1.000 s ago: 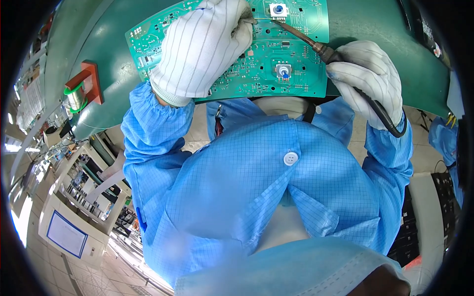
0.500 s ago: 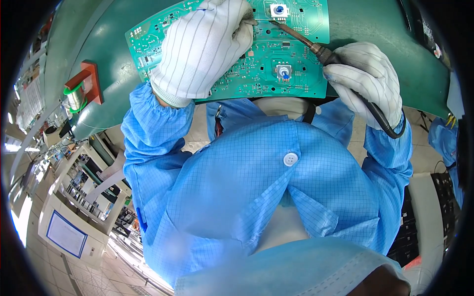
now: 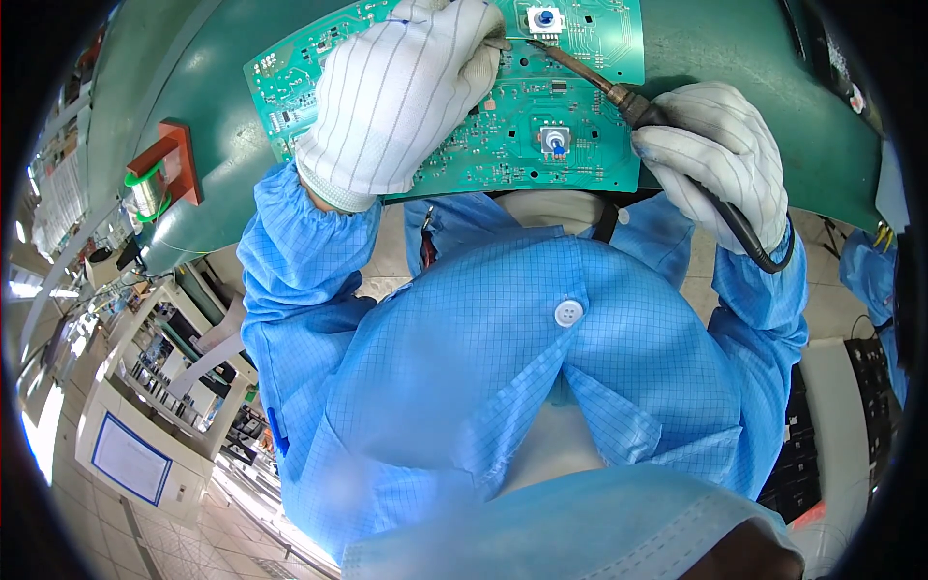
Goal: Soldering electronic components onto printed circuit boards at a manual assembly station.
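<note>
Two green circuit boards (image 3: 590,97) lie edge to edge on the bench, each carrying a white square part with a blue knob (image 3: 555,142). In a striped white glove, my right hand (image 3: 720,155) is closed round the handle of a soldering iron (image 3: 619,95). The iron's tip points left, over the boards close to the upper knob. My left hand (image 3: 401,106), gloved alike, rests across the left of the boards. Its thumb and fingers are pinched together near the iron tip; what they hold, if anything, is too small to make out.
On the bench's left stands a red-brown holder (image 3: 177,159) with a spool of solder wire (image 3: 147,193). The green bench top (image 3: 754,48) reaches beyond the boards. At the far right is another person's blue sleeve (image 3: 865,275). Shelving (image 3: 188,387) stands at lower left.
My left hand's fingertips have shifted very slightly to the right, towards the iron tip. The right hand, the soldering iron and the boards stay practically where they were.
</note>
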A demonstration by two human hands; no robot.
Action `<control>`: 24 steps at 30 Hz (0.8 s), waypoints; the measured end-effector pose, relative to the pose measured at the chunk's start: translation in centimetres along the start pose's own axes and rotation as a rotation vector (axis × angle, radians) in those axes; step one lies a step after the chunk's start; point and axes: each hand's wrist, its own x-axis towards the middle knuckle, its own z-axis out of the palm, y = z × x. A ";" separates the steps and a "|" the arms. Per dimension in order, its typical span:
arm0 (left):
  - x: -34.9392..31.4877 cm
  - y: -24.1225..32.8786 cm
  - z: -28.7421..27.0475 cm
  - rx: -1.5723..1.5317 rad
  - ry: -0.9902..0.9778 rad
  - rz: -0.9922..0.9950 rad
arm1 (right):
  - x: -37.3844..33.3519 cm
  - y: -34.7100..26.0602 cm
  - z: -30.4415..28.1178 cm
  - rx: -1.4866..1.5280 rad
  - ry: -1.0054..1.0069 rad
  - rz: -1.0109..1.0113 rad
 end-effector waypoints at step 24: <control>0.4 0.5 0.3 -0.038 0.068 -0.011 | -0.8 0.0 -0.6 0.078 0.175 0.027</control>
